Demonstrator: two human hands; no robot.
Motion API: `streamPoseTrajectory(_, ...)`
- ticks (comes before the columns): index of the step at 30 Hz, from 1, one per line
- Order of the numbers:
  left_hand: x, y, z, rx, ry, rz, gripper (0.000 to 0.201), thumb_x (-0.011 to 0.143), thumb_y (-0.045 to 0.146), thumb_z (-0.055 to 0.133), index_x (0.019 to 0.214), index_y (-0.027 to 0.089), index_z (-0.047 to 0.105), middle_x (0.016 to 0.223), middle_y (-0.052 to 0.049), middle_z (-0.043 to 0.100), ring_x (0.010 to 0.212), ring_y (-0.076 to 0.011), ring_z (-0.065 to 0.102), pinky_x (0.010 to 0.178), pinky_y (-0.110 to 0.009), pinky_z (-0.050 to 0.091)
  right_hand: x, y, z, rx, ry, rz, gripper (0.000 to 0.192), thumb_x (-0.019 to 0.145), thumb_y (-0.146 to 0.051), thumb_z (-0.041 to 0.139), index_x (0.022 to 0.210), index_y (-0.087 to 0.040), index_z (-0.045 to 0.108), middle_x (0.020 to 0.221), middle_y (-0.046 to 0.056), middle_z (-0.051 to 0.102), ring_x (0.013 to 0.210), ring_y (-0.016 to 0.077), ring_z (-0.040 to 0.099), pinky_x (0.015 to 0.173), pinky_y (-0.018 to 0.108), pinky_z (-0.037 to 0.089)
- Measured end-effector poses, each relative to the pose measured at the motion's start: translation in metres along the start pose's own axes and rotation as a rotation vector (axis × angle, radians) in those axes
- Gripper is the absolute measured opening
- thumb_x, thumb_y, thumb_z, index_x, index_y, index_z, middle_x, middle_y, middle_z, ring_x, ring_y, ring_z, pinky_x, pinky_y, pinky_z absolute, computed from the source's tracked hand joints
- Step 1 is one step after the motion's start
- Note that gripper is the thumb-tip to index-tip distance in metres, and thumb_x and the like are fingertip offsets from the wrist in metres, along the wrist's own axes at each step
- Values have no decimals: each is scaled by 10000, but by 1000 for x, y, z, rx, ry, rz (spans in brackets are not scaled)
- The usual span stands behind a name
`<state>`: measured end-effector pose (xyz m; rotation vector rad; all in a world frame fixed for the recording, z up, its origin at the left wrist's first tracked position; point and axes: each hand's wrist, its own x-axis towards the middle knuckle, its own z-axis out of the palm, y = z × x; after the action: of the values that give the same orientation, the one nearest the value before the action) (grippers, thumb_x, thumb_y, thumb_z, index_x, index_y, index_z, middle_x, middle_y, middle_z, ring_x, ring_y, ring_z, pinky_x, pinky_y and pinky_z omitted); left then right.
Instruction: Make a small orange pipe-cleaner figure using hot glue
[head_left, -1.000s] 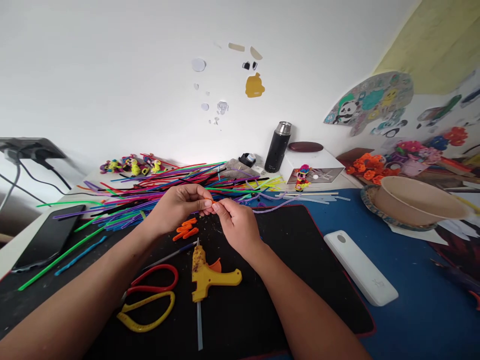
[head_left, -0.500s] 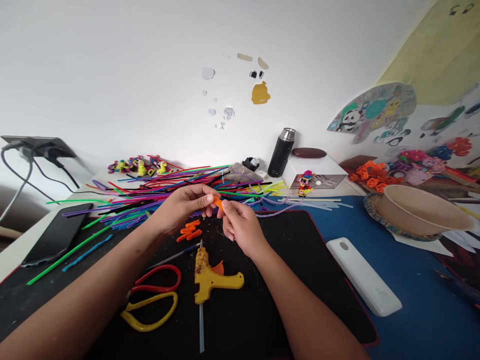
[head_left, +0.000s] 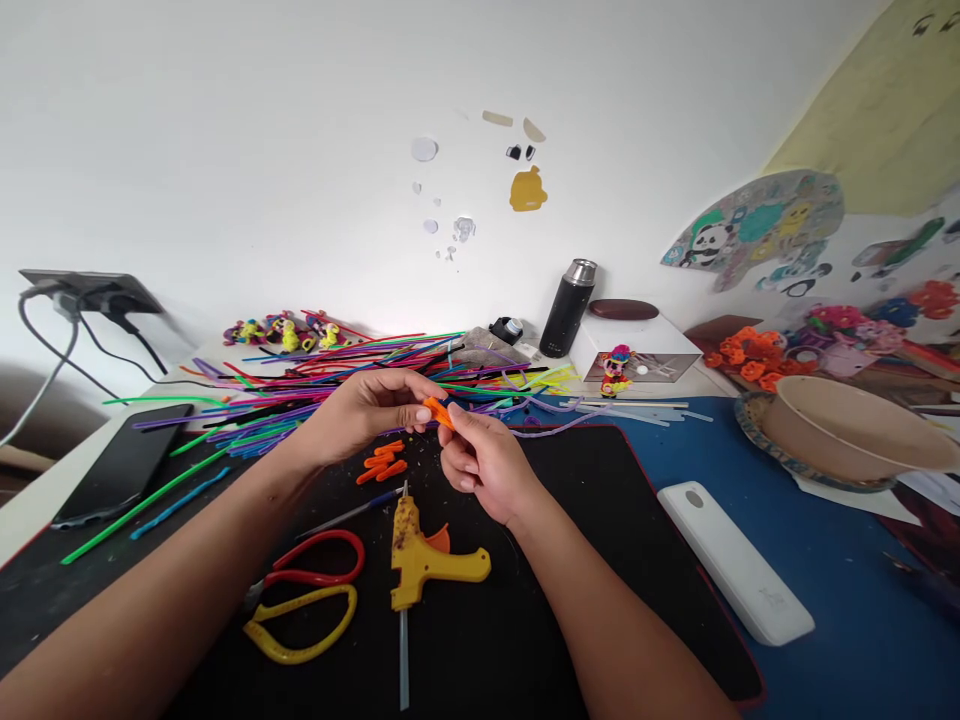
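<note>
My left hand (head_left: 367, 408) and my right hand (head_left: 486, 462) meet above the black mat (head_left: 600, 520), both pinching a short orange pipe-cleaner piece (head_left: 438, 411) between thumb and fingers. Just below them lie several bent orange pieces (head_left: 381, 462). A yellow glue gun (head_left: 424, 555) lies near my right wrist, nozzle pointing away from me, with a glue stick (head_left: 403, 662) out of its back. Red and yellow scissors (head_left: 304, 606) lie left of the gun.
A heap of coloured pipe cleaners (head_left: 337, 375) spreads behind the hands. A black phone (head_left: 124, 462) lies far left, a white flat device (head_left: 735, 562) on the blue table at right. A black flask (head_left: 568, 308), a white box (head_left: 645, 345) and a beige bowl (head_left: 847, 430) stand further back.
My right hand has dropped slightly and turned, and the orange piece now tilts between the fingertips. The view has shifted a little to the left.
</note>
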<state>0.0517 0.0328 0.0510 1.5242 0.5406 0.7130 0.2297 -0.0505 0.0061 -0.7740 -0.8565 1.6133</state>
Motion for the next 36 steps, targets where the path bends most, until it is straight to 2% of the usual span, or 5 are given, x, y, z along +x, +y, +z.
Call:
streamPoseTrajectory(12, 0, 2, 5, 141, 124, 29, 361, 760, 469, 945, 864, 150, 810, 758, -72, 788, 632, -164, 678, 640, -288, 588, 4, 3, -4, -190, 149, -75, 630, 872, -817, 652, 761, -199, 595, 527, -43, 563, 370, 84, 435, 366, 223, 222)
streamPoseTrajectory(18, 0, 1, 2, 202, 197, 39, 384, 745, 491, 942, 869, 157, 796, 748, -51, 766, 623, -160, 660, 627, -284, 575, 3, 1, -6, -302, 189, -191, 588, 937, -766, 596, 1091, -203, 664, 605, -61, 580, 395, 102, 462, 386, 230, 290)
streamPoseTrajectory(22, 1, 1, 2, 207, 199, 33, 368, 745, 482, 941, 851, 160, 797, 714, -39, 749, 629, -157, 657, 626, -271, 566, 0, 5, -6, -572, 220, -344, 440, 983, -606, 653, 1195, -221, 677, 656, -67, 560, 478, 114, 495, 482, 244, 380)
streamPoseTrajectory(31, -2, 2, 10, 203, 154, 4, 379, 748, 504, 931, 823, 157, 797, 725, -52, 756, 647, -169, 668, 642, -278, 575, -8, 5, -1, -1097, 264, -455, 324, 1076, -507, 574, 1151, -244, 749, 860, 43, 778, 721, 187, 700, 642, 261, 436)
streamPoseTrajectory(36, -2, 1, 9, 230, 128, 3, 376, 773, 518, 909, 815, 161, 798, 715, -48, 746, 640, -163, 657, 638, -271, 570, -8, 6, -3, -1262, 241, -446, 418, 1122, -498, 479, 1014, -222, 774, 759, 53, 763, 666, 192, 693, 607, 272, 362)
